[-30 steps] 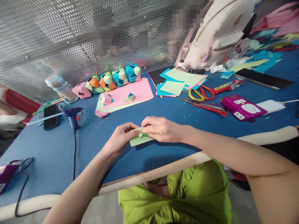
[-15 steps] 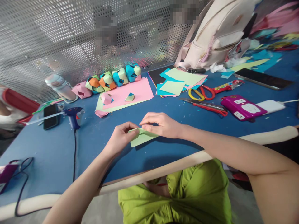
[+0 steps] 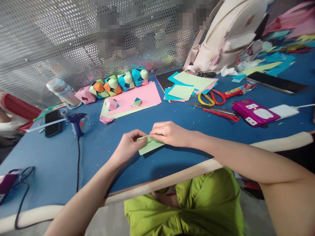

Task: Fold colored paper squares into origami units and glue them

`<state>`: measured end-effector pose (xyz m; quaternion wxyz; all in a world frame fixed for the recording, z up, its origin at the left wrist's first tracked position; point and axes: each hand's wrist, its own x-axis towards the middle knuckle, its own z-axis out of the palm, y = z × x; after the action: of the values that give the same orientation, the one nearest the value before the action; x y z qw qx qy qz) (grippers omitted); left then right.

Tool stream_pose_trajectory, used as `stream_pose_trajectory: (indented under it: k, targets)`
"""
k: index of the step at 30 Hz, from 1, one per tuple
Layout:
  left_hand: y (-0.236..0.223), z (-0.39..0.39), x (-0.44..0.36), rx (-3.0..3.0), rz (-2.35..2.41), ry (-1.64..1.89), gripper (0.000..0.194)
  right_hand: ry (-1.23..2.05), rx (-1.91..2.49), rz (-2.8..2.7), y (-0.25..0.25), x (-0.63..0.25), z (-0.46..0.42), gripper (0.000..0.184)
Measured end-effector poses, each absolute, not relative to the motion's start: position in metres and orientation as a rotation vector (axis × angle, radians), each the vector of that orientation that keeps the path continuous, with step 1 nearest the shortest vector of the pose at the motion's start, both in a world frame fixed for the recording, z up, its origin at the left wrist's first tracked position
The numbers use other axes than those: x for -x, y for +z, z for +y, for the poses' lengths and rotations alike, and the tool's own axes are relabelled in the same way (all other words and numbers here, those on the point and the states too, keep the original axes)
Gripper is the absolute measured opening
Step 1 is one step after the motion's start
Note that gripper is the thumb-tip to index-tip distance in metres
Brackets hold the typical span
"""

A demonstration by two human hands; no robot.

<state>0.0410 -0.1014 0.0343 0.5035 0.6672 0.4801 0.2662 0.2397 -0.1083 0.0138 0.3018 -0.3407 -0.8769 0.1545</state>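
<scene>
Through the head view I see a pale green oblong of paper [image 3: 150, 147] over the flat blue tabletop [image 3: 59, 164]; I cannot tell whether the two touch. The bare left hand [image 3: 129, 144] pinches the paper's left end, its grip closed with the thumb on top. The bare right hand [image 3: 172, 133] has its grip closed at the paper's upper edge, fingertips bunched just beside the left thumb. Well left of the paper I have a dark blue plastic glue gun [image 3: 77, 125]. Beyond the paper lies a rectangular pink paper sheet [image 3: 149, 95], and farther beyond it stands a row of multicoloured folded-paper balls [image 3: 113, 83]. Well right of the paper sits a purple-and-white plastic socket block [image 3: 256, 113]
</scene>
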Motion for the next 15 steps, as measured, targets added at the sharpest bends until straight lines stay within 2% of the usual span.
stream_pose_trajectory:
  k: [15]
  targets:
    - [0.0304,-0.0975,-0.0397,-1.430,1.067,0.657,0.018,0.303,0.804,-2.340,0.0107,-0.2420,-0.1047,0.027]
